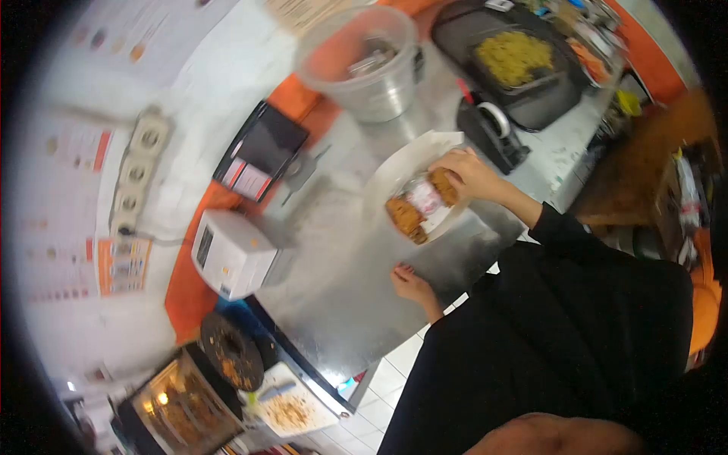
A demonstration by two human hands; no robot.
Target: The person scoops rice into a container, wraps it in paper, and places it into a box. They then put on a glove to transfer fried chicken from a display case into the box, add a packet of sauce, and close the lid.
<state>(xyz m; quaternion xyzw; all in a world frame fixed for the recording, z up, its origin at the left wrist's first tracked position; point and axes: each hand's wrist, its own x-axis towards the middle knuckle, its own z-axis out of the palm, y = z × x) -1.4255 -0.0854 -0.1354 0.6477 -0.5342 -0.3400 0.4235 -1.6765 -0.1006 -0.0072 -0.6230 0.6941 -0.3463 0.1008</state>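
In the upper middle of the head view, a white paper food box [390,178] lies opened out on the metal counter [318,265]. Inside it are a piece of fried chicken [406,218] and, beside that, a clear-wrapped packet with pink print [425,195]. My right hand [472,176] reaches over the far end of the box, its fingers closed on a second fried chicken piece [444,186]. My left hand [414,288] hovers by the counter's near edge, apart from the box, its fingers loosely curled with nothing seen in them.
Behind the box stand a clear bucket [387,98], a black screen [265,144] and a black tape dispenser [489,136]. A black tray with yellow food [516,57] is at upper right. A white printer [231,254], a lit display case [186,409] and a cutting board with knife [292,406] are leftward.
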